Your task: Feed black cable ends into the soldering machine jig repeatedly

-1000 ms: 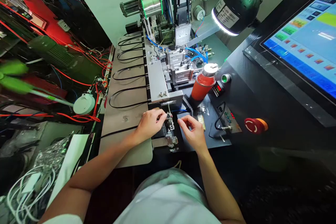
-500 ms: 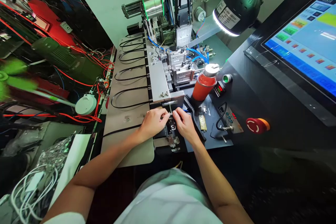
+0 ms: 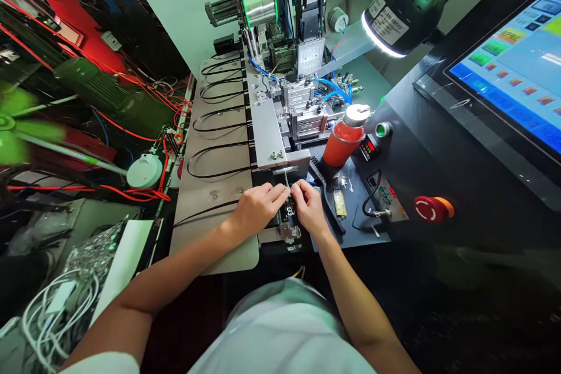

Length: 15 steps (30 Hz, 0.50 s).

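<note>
My left hand (image 3: pixel 256 210) is closed, its fingertips pinched together over the small metal fixture (image 3: pixel 290 208) at the front end of the rail. A black cable (image 3: pixel 205 212) runs across the beige plate into this hand; its end is hidden by the fingers. My right hand (image 3: pixel 309 208) is closed too, thumb and fingers pressed together right beside the left fingertips. Whatever small piece lies between the right fingers cannot be made out. Just beyond the fingertips, a thin metal rod (image 3: pixel 286 177) points toward the aluminium block (image 3: pixel 298 160).
More looped black cables (image 3: pixel 219 176) lie along the beige plate (image 3: pixel 232 260). An orange-red bottle (image 3: pixel 339 145), a black brush (image 3: pixel 322 178), a control box (image 3: pixel 391 201) and a red emergency stop button (image 3: pixel 432 208) stand to the right. A lit lamp (image 3: pixel 401 17) hangs above.
My left fingers have straightened and moved closer to the right fingertips. The black cable near my left hand now bends upward slightly. The whole view has shifted a little.
</note>
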### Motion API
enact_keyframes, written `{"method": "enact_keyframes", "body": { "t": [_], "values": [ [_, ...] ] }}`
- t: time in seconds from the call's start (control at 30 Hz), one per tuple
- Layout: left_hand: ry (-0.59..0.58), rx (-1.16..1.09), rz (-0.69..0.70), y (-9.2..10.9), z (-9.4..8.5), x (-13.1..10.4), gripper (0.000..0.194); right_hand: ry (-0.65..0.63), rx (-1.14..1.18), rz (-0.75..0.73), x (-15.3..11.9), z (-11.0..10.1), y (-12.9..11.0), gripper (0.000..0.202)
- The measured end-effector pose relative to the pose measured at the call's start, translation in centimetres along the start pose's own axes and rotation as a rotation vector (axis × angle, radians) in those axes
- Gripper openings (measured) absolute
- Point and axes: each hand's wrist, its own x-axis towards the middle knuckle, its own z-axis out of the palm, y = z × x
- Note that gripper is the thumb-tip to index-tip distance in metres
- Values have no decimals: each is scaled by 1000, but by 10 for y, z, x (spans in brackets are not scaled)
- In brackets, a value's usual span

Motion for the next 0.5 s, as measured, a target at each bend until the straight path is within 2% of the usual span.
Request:
{"method": "enact_keyframes", "body": {
  "t": [0.07, 0.17, 0.23, 0.3, 0.37, 0.43, 0.5],
  "values": [
    [-16, 1, 20, -1, -3, 1, 26, -2, 3, 17, -1, -3, 0, 32],
    [-11, -177, -124, -5, -4, -3, 25, 27, -122, 13, -4, -10, -6, 32],
    [-35, -262, -261, -9, -4, -7, 18, 68, -267, -78, -7, -15, -11, 26],
    [-89, -265, -333, -12, -3, -9, 15, 62, -389, -215, -10, -17, -15, 22],
    [-134, -249, -339, -12, -3, -9, 15, 23, -464, -322, -13, -18, -17, 26],
    [-155, -243, -337, -12, -2, -9, 15, 6, -497, -361, -15, -19, -17, 28],
    [-166, -238, -334, -11, -3, -8, 15, 58, -502, -363, -17, -22, -16, 28]
  ]
}}
